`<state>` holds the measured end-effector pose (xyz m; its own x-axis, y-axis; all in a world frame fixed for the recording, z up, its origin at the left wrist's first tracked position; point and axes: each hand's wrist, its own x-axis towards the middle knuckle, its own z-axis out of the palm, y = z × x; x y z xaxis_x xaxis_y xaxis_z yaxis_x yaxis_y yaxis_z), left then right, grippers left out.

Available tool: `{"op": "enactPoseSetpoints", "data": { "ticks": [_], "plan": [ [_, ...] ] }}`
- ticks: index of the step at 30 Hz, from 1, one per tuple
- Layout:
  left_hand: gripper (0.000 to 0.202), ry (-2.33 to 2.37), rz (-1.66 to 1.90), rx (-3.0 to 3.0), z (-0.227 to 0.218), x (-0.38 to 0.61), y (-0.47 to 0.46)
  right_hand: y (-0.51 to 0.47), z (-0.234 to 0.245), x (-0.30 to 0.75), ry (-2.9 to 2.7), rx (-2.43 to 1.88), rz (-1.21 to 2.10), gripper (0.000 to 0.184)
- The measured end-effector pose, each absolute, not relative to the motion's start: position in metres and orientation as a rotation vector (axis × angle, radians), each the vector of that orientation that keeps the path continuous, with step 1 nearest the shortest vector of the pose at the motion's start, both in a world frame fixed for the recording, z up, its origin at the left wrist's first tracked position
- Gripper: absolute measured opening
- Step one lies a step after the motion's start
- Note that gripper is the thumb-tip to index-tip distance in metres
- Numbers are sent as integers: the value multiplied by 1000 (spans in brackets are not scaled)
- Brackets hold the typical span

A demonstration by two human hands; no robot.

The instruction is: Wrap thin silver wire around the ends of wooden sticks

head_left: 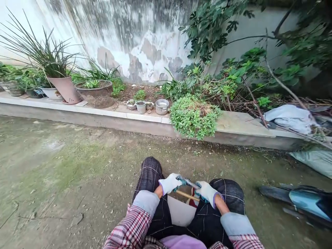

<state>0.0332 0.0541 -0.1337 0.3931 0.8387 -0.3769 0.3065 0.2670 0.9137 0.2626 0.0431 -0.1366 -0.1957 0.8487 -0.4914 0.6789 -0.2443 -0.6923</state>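
Here, a greyish bar (191,183) between the gloved hands (170,183) (206,191).

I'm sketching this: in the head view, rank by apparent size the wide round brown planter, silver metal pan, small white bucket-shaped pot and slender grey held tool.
1. Brown planter
2. Silver pan
3. White pot
Grey tool: partly covered and nearer, so unranked.

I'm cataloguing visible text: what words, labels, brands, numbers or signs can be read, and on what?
No text can be read.
Gloves, metal pot, upper sack: no lettering that I can make out.
Grey tool, blue object at right: too blurred to tell.
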Motion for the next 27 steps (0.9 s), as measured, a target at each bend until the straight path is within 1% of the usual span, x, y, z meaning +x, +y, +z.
{"op": "enactPoseSetpoints", "data": {
  "ticks": [3,5,8,11,13,15,19,21,23,27],
  "plan": [
    [13,1144,542,1242,-138,39,44,42,-153,255,-1525,-1765,1451,31],
    [14,1138,599,1208,-142,39,41,40,-163,250,-1390,-1647,1492,39],
    [14,1141,680,1188,-151,34,42,39,-172,247,-1272,-1472,1601,52],
    [17,1171,696,1225,-159,28,46,38,-172,250,-1208,-1345,1720,56],
    [19,1209,676,1268,-163,25,50,37,-170,253,-1229,-1304,1808,53],
    [18,1246,640,1314,-164,21,58,37,-167,253,-1388,-1338,1909,44],
    [11,1279,530,1409,-161,14,79,42,-166,249,-1692,-1481,2013,27],
    [6,1284,481,1448,-159,11,89,46,-167,251,-1739,-1535,1997,24],
    [6,1289,439,1473,-158,11,96,53,-167,257,-1810,-1607,1950,23],
    [4,1310,355,1519,-160,19,103,71,-165,264,-1981,-1810,1746,20]
  ]
}}
